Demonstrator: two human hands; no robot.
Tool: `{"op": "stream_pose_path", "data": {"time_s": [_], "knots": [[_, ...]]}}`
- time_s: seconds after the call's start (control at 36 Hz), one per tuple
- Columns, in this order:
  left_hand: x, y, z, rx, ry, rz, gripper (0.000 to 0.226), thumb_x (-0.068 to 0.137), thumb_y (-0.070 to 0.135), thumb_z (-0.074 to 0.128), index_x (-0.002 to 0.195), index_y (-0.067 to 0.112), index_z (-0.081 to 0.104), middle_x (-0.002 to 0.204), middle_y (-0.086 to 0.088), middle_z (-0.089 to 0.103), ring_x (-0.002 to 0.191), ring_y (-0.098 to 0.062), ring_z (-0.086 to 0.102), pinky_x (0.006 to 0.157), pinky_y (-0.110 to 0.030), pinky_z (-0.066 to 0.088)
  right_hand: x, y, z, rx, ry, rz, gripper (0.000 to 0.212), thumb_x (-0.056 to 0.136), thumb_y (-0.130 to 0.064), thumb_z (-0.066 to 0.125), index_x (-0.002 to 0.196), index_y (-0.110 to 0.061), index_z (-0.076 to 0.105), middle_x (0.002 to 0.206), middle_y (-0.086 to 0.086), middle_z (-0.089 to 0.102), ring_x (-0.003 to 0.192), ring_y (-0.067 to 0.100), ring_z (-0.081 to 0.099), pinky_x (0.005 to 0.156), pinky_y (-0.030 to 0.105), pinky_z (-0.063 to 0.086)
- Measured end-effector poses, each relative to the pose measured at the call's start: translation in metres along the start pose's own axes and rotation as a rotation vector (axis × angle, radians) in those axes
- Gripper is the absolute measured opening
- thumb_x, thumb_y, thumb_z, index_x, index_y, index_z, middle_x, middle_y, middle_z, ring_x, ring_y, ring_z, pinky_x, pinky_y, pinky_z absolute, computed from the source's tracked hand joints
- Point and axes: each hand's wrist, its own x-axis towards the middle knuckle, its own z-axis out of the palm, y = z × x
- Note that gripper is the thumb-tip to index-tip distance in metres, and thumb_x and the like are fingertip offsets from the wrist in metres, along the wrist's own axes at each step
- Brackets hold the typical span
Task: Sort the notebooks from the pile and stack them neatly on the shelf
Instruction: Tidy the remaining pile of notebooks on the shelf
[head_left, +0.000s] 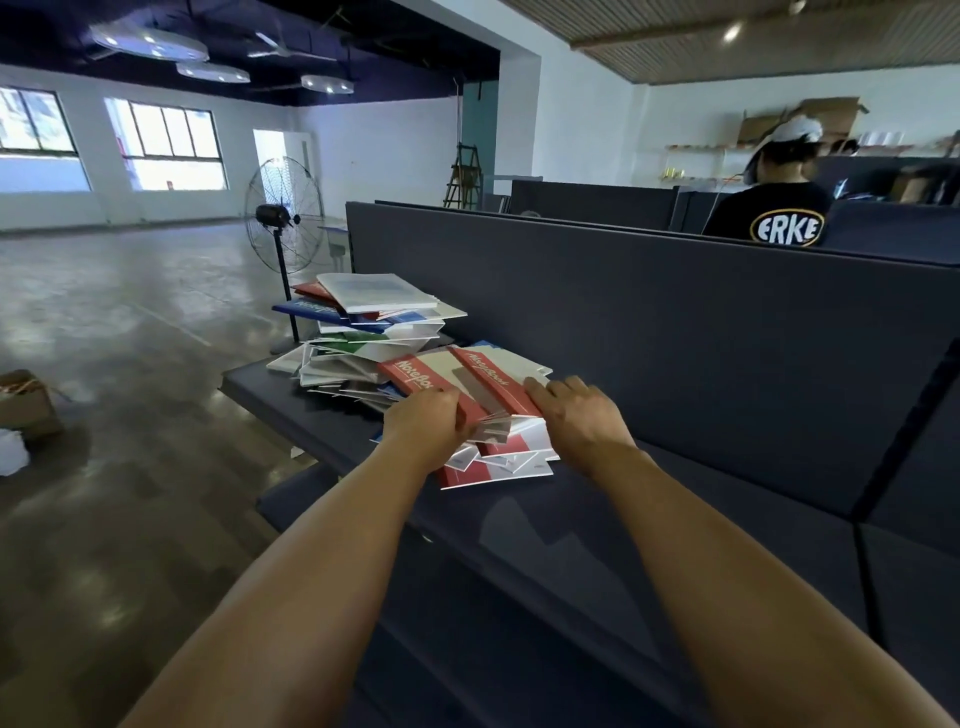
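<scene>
A person is leaning both bare arms out over a dark shelf (597, 525) that is running along a dark partition panel (675, 332). A loose pile of notebooks (363, 332) is lying at the far left end of the shelf, red, blue, green and white covers sliding over one another at odd angles. Nearer the person, a smaller heap is spreading out, with two red notebooks (462, 379) marked "NoteBook" lying side by side on top and more red and white covers fanning out underneath toward the shelf's front edge. The left hand (423, 423) is gripping the near edge of the left red notebook, its fingers curling round the cover and the pages below. The right hand (574, 415) is resting on the right red notebook, its fingers lying fairly straight and close together on the cover and pressing down on it. Beyond the pile, a standing fan (283, 215) is rising from the bare concrete floor (104, 338). Behind the partition, at the upper right, another person in a black shirt (774, 218) is sitting turned away.
</scene>
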Motion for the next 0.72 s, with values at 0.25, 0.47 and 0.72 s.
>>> {"op": "stream_pose_path", "data": {"time_s": [0.25,0.47,0.72], "knots": [[-0.012,0.024,-0.01,0.254,0.014,0.037,0.038,0.093,0.019,0.054,0.13,0.016,0.046,0.12,-0.01,0.055,0.106,-0.028,0.058,0.077,-0.036,0.047,-0.014,0.008,-0.006,0.008,-0.007,0.035,0.058,0.096,-0.012,0.047,0.148,-0.011,0.021,0.149,0.01,0.035,0.134,0.026,0.037,0.109,0.034,0.031],[-0.019,0.037,0.002,0.126,0.072,-0.047,0.05,0.093,0.016,0.056,0.14,0.017,0.039,0.136,-0.008,0.048,0.123,-0.028,0.048,0.091,-0.038,0.049,-0.046,0.022,-0.007,0.061,-0.027,0.152,0.064,0.093,-0.002,0.043,0.15,-0.019,0.019,0.152,0.008,0.03,0.131,0.023,0.04,0.099,0.033,0.04],[-0.042,0.078,0.015,0.123,0.179,0.161,0.059,0.096,0.008,0.045,0.15,0.016,0.023,0.151,-0.006,0.038,0.138,-0.026,0.037,0.105,-0.037,0.038,-0.109,0.051,0.002,0.166,0.015,0.27,0.063,0.095,-0.005,0.043,0.152,-0.02,0.019,0.155,0.006,0.027,0.14,0.022,0.029,0.107,0.032,0.032]]}}
